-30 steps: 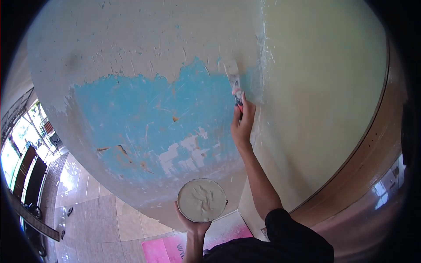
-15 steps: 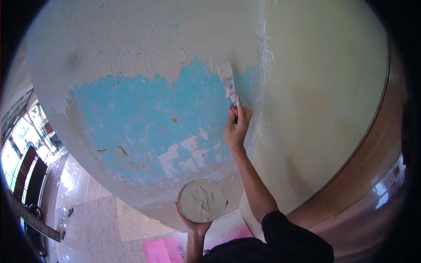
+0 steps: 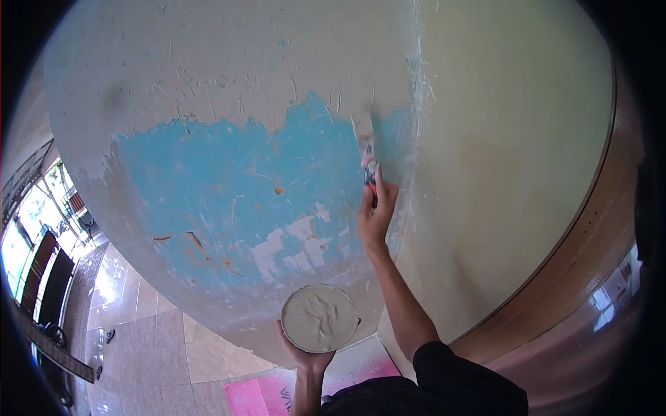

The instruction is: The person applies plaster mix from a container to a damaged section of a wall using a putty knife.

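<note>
My right hand [image 3: 378,211] is closed round the handle of a putty knife [image 3: 363,132], its broad blade coated with pale filler. The blade lies against the wall [image 3: 229,166] at the upper edge of a bare turquoise patch, near the inner corner. Grey-beige filler covers the wall above that patch, with ridges and streaks in it. Low in front of me, my left hand [image 3: 309,355] grips a round tub [image 3: 320,317] of putty from below. Its surface is lumpy and grooved in the middle. The fingers under the tub are mostly hidden.
A yellowish adjoining wall [image 3: 499,159] meets the patched one at the corner on the right. Below me lies a pink and white sheet [image 3: 257,396] on the tiled floor [image 3: 159,347]. Dark furniture [image 3: 45,277] stands at the far left by a bright opening.
My right hand has moved the putty knife slightly down and to the right along the wall. My left hand and the tub have stayed in place.
</note>
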Demonstrator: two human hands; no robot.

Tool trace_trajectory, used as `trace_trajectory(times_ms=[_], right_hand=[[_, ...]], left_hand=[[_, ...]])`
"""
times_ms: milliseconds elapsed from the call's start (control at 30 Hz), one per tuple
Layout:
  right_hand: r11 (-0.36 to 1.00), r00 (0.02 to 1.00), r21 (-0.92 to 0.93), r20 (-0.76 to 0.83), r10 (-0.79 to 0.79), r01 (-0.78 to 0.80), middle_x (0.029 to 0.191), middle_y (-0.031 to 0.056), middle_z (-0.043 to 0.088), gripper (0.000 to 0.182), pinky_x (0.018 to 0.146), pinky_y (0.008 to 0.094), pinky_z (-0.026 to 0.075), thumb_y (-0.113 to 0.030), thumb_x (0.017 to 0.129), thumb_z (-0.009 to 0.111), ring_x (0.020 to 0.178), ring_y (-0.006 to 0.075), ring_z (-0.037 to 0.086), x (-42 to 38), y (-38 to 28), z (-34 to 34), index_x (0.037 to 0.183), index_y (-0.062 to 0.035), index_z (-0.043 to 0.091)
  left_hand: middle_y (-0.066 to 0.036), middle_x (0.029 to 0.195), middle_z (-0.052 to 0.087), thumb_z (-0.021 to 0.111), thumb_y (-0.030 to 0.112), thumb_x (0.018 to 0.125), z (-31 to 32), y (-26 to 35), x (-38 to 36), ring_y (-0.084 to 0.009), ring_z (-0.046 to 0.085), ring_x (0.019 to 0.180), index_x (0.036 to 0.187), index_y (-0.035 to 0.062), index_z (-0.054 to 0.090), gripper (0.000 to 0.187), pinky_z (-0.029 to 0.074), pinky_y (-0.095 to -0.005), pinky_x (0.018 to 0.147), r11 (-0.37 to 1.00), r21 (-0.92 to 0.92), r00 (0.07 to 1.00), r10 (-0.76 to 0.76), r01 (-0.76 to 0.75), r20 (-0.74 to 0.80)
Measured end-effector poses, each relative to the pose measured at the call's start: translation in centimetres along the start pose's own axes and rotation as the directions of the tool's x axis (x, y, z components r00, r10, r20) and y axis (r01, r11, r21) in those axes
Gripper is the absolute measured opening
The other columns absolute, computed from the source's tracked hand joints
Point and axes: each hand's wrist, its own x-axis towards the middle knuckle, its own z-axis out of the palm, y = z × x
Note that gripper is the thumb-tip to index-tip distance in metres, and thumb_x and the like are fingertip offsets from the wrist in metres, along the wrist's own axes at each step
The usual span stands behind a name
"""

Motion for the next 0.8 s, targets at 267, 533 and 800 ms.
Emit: trace_trajectory(times_ms=[267, 533, 800], right_hand=[[0.998, 0.998, -0.023, 0.026, -0.056, 0.057, 0.1, 0.0105, 0.042, 0.051, 0.076, 0.031, 0.044, 0.0, 0.094, 0.058, 0.086, 0.0218, 0.047, 2.1, -0.6, 1.6, 0.143, -0.0068, 0.046], [0.999, 0.999, 0.036, 0.017, -0.03, 0.029, 0.099, 0.0097, 0.043, 0.051, 0.077, 0.031, 0.044, -0.003, 0.093, 0.06, 0.087, 0.0205, 0.047, 0.7, -1.0, -0.5, 0.142, -0.0067, 0.047], [1.0, 0.997, -0.021, 0.074, -0.012, 0.014, 0.1, 0.0104, 0.042, 0.052, 0.075, 0.0309, 0.044, 0.0, 0.093, 0.06, 0.085, 0.0213, 0.048, 0.6, -0.3, 1.0, 0.142, -0.0066, 0.047]], left_hand=[[-0.008, 0.148, 0.037, 0.041, 0.07, 0.086, 0.5, 0.0, -0.3, -0.0332, 0.035, 0.135, 0.146, 0.0173, 0.037, 0.08, 0.025, -0.0599, 0.111, 0.999, 0.039, 1.0, -0.027, 0.027, -0.003], [-0.009, 0.149, 0.035, 0.042, 0.071, 0.085, 1.2, 0.0, -0.7, -0.0343, 0.033, 0.136, 0.147, 0.0178, 0.036, 0.081, 0.024, -0.0619, 0.111, 0.998, 0.063, 1.0, -0.026, 0.025, 0.013], [-0.009, 0.149, 0.036, 0.04, 0.072, 0.085, 0.1, 0.0, -0.5, -0.0337, 0.033, 0.136, 0.147, 0.0174, 0.036, 0.082, 0.025, -0.0594, 0.112, 0.997, 0.068, 0.999, -0.03, 0.029, 0.011]])
